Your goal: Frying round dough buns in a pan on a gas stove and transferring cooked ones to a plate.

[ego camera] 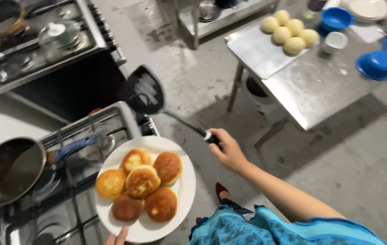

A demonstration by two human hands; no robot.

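A working kitchen: gas stoves, steel worktable, raw dough balls, bare concrete floor.

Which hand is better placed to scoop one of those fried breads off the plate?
Probably the right hand: it already grips the black spatula, whose blade hangs just above the white plate. The left hand shows only fingertips under the plate's rim, holding it up, so it is busy.

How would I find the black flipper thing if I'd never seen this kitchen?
Start at the stove on the left. Beside its corner, the right hand holds a spatula over the floor, above the plate of buns. It is the only flat, black, slotted blade on a long thin handle.
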